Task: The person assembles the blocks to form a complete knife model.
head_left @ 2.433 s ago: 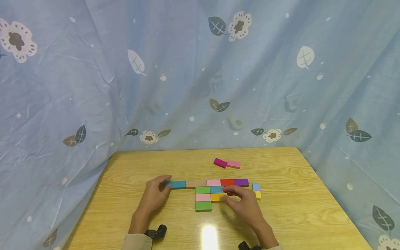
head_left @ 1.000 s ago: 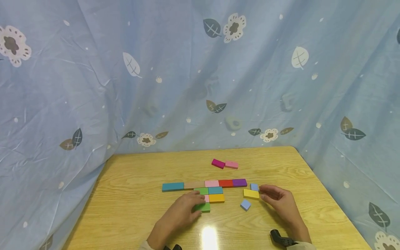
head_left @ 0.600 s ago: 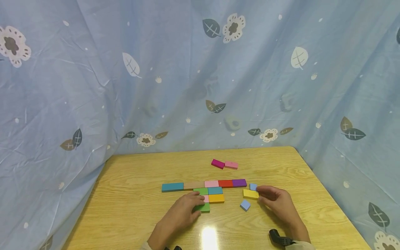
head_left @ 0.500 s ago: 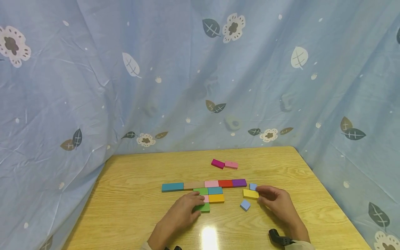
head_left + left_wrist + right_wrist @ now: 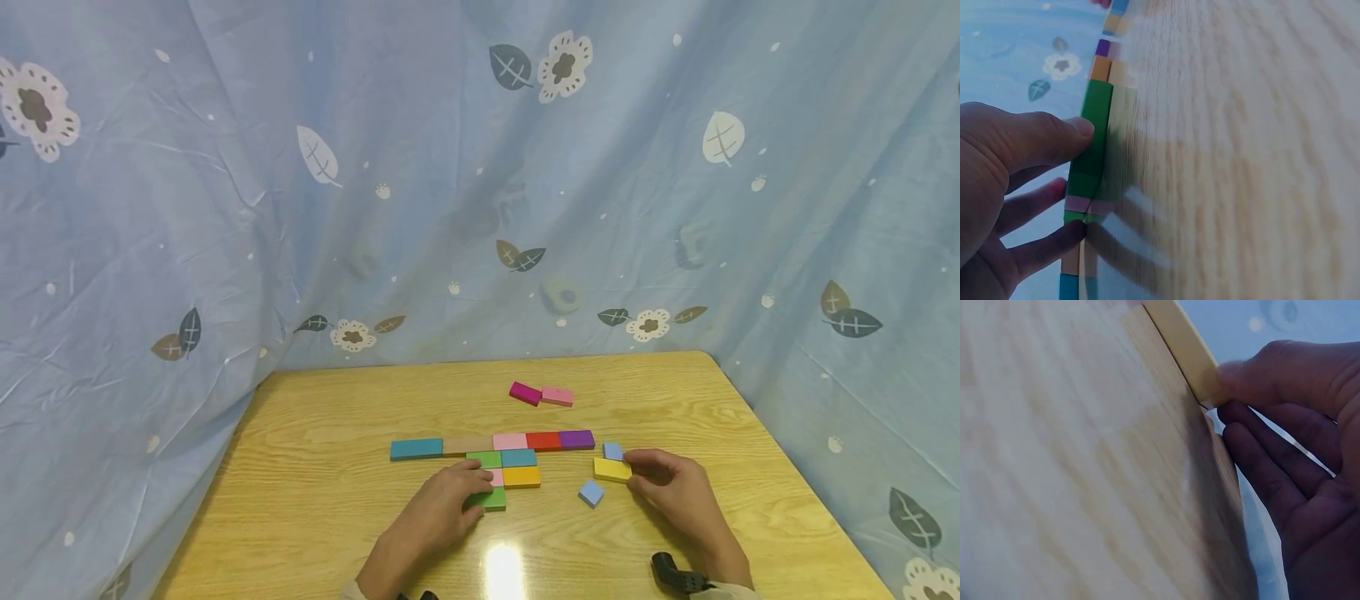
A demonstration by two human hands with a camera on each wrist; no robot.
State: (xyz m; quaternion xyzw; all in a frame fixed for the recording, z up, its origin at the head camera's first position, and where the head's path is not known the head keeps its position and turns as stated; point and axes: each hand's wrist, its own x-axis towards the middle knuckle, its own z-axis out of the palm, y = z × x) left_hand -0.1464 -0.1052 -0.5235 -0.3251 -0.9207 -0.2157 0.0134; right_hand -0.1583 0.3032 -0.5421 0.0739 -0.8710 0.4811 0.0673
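Note:
Flat coloured blocks lie on the wooden table [image 5: 315, 517]. A long row runs from teal [image 5: 416, 449] to purple [image 5: 576, 439], with shorter rows below it. My left hand [image 5: 472, 487] rests on that cluster; its thumb [image 5: 1079, 128] touches the nearest green block [image 5: 491, 498] [image 5: 1094, 137] and its straight fingers reach the rows behind. To the right, my right hand [image 5: 636, 471] pinches the right end of a yellow block [image 5: 611, 469] [image 5: 1185, 356] between thumb and fingers. Two small light blue squares [image 5: 590, 493] [image 5: 612, 451] lie in front of and behind the yellow block.
A magenta block [image 5: 527, 392] and a pink block [image 5: 558, 396] lie side by side farther back. Blue flowered cloth [image 5: 480, 208] hangs behind and at both sides of the table. The table's right corner is rounded. Black wrist cameras show at the lower edge.
My left hand moved from the teal end of the row to the green blocks. My right hand went right to the yellow block, which has slid slightly right. One light blue square now lies apart.

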